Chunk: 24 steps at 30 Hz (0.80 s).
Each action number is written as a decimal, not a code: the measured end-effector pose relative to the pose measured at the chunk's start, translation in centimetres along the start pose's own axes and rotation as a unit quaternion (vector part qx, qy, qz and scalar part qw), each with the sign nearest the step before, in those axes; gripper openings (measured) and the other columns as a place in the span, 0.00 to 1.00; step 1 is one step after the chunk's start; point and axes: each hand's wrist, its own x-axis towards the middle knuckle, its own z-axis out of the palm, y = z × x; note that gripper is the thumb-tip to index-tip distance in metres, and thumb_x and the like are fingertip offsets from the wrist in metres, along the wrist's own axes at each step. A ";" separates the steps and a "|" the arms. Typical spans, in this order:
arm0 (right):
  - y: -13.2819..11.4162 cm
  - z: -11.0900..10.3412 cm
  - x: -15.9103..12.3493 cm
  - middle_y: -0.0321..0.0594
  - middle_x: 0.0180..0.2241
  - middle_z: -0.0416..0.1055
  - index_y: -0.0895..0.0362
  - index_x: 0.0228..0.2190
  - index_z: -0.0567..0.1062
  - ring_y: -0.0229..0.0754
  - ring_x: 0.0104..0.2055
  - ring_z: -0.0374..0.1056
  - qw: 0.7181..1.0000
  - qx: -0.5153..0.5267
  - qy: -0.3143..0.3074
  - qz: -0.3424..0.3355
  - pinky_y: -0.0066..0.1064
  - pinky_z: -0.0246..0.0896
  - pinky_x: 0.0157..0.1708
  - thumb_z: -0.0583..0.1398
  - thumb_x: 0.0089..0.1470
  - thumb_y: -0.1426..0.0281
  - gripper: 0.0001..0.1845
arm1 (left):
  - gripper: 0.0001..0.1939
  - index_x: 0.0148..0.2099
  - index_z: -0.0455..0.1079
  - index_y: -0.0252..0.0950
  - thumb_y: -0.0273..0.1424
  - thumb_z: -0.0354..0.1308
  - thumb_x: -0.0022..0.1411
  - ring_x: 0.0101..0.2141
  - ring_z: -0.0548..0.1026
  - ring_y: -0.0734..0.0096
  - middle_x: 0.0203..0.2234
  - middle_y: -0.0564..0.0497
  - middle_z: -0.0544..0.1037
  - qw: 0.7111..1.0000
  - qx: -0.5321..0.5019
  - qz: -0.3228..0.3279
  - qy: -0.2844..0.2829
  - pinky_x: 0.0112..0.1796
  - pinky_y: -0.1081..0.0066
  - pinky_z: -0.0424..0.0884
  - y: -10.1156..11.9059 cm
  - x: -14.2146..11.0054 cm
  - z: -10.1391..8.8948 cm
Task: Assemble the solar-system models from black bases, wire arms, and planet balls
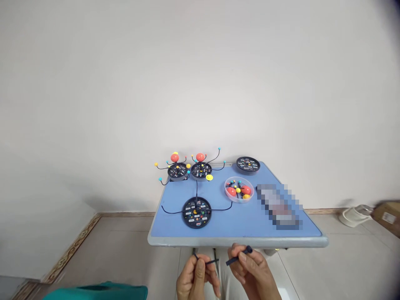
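Both my hands are low in front of the blue table (250, 221), below its near edge. My left hand (195, 279) pinches a thin black wire rod (208, 262). My right hand (251, 271) pinches a short dark rod piece (237, 256) with a small knob at its end. The two tips point at each other, a small gap apart. Just beyond, on the table, lies a black round base (196, 212) with coloured dots and three black wire arms sticking out.
Two assembled models with orange balls (177, 168) (201, 166) stand at the table's far left. Another black base (248, 165) sits far right. A clear dish of coloured balls (239, 190) is mid-table, a blurred flat item (279, 206) to its right. Teal cloth (96, 291) lies lower left.
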 end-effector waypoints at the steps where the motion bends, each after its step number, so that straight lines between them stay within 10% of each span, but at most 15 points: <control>1: 0.1 0.1 0.2 0.31 0.20 0.58 0.59 0.25 0.82 0.30 0.22 0.45 1.000 0.015 0.007 0.005 0.27 0.39 0.22 0.73 0.42 0.58 0.17 | 0.24 0.25 0.76 0.33 0.50 0.73 0.42 0.12 0.70 0.77 0.15 0.54 0.74 1.000 0.002 0.001 -0.006 0.10 0.80 0.64 0.0 0.1 0.0; 24: 0.6 0.0 0.5 0.33 0.23 0.63 0.60 0.28 0.80 0.29 0.21 0.49 0.972 0.215 -0.060 0.076 0.20 0.51 0.20 0.74 0.42 0.68 0.12 | 0.20 0.28 0.77 0.34 0.47 0.71 0.48 0.14 0.72 0.74 0.17 0.52 0.77 0.995 -0.008 0.030 -0.092 0.11 0.79 0.67 -0.7 -1.6 1.6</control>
